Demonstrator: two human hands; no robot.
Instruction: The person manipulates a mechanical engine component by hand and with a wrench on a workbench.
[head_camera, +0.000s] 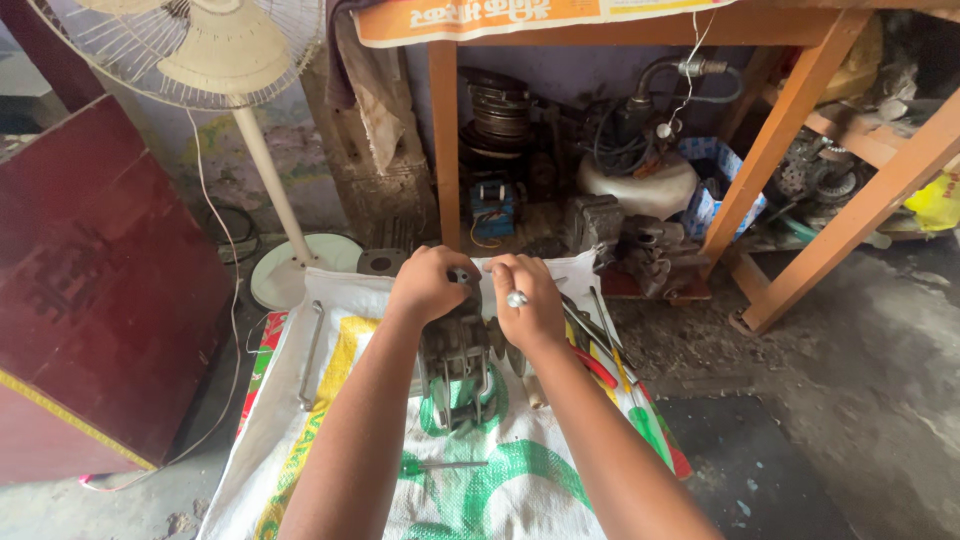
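Observation:
A grey metal engine part (458, 352) with cooling fins and long bolts stands on a white woven sack (330, 400) printed in green and yellow. My left hand (428, 283) grips its top from the left. My right hand (527, 298), a ring on one finger, closes on the top from the right. Both forearms reach in from the bottom edge. The part's upper end is hidden under my fingers.
Several hand tools (598, 345) lie on the sack to the right, a bent metal rod (311, 352) to the left, a screwdriver (440, 465) near me. A standing fan (205, 50), a dark red board (95, 290), a wooden table (790, 120) over machine parts.

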